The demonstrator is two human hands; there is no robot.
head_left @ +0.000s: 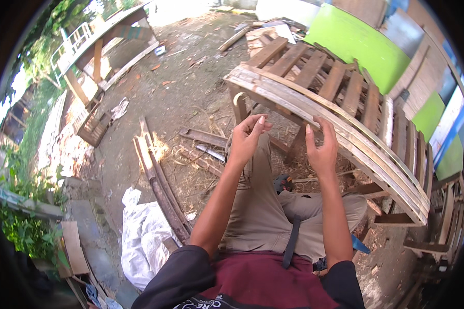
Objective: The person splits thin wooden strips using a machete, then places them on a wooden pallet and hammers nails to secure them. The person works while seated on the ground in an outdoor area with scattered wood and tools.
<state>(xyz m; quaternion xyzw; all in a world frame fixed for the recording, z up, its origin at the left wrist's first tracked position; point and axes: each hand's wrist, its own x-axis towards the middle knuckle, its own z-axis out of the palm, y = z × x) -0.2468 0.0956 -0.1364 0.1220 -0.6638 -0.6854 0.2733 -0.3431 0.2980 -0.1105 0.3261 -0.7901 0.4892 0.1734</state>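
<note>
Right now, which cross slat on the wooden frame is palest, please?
The whitish slat in the right half of the frame; the other slats look brown.

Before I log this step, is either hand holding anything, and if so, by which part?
Nothing is seen held: the left hand and the right hand are raised apart, both empty, near the slatted wooden frame.

I read this as outdoor yard, cluttered with wood; home yard or workshop yard, can't tell from my end. Sunlit dirt ground point(180, 82) under litter. Greenery point(46, 26) at ten o'clock. Slatted wooden frame point(333, 80) at two, bright green panel point(355, 49) behind. Brown crate point(94, 129) at nine, white sack point(147, 242) between seven and eight.
</note>
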